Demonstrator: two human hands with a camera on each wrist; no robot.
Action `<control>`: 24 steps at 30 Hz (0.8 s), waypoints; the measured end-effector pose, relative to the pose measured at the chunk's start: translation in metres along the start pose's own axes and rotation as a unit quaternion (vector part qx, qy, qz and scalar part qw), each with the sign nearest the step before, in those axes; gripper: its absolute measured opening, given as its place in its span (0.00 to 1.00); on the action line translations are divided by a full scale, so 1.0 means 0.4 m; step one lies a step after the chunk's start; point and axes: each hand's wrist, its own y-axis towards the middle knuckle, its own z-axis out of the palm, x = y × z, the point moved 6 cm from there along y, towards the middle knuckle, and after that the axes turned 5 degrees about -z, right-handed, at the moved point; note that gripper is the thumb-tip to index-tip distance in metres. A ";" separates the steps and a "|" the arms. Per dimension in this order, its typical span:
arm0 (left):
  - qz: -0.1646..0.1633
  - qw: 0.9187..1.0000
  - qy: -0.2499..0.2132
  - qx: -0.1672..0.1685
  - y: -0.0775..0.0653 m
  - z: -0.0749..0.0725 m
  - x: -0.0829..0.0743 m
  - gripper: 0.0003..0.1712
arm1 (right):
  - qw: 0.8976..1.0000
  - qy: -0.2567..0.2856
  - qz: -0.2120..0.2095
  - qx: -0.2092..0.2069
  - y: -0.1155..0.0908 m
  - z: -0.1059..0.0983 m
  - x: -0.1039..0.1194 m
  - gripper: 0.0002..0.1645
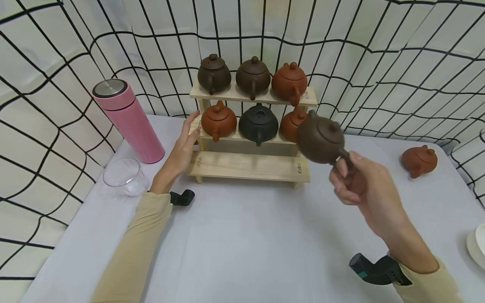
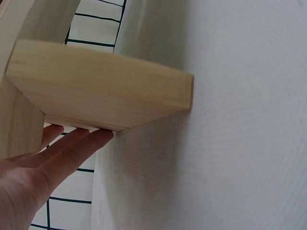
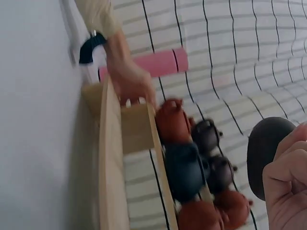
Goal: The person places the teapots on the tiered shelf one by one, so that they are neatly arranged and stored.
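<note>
My right hand (image 1: 363, 185) pinches the handle of a dark brown teapot (image 1: 321, 140), held up at the right end of a three-tier wooden stand (image 1: 246, 165). The right wrist view shows the teapot's rounded body (image 3: 268, 153) beyond curled fingers. My left hand (image 1: 181, 145) rests against the stand's left end; in the left wrist view its straight fingers (image 2: 76, 151) touch the wood. On the top tier sit two dark brown teapots (image 1: 214, 75) and a reddish-brown one (image 1: 289, 82). The middle tier bears two orange-brown teapots (image 1: 219, 122) with a black teapot (image 1: 258, 123) between them.
A pink thermos (image 1: 130, 122) and a clear glass cup (image 1: 125, 176) stand at left. At the right lies a reddish-brown teapot (image 1: 419, 161), with a white bowl (image 1: 477, 246) near the edge. Black wire grid (image 1: 265, 40) encloses the back and sides of the white-covered table (image 1: 242, 235).
</note>
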 end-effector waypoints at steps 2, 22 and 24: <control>-0.001 1.000 -0.002 0.001 0.001 0.001 0.002 0.35 | 0.999 0.006 0.009 0.042 0.003 0.053 -0.012 0.26; 0.005 1.000 -0.006 -0.003 0.000 0.001 0.003 0.35 | 0.983 -0.034 0.141 0.115 0.080 0.315 -0.272 0.23; 0.011 1.000 -0.007 -0.005 0.000 0.002 0.002 0.35 | 0.982 -0.041 0.141 0.114 0.093 0.323 -0.278 0.23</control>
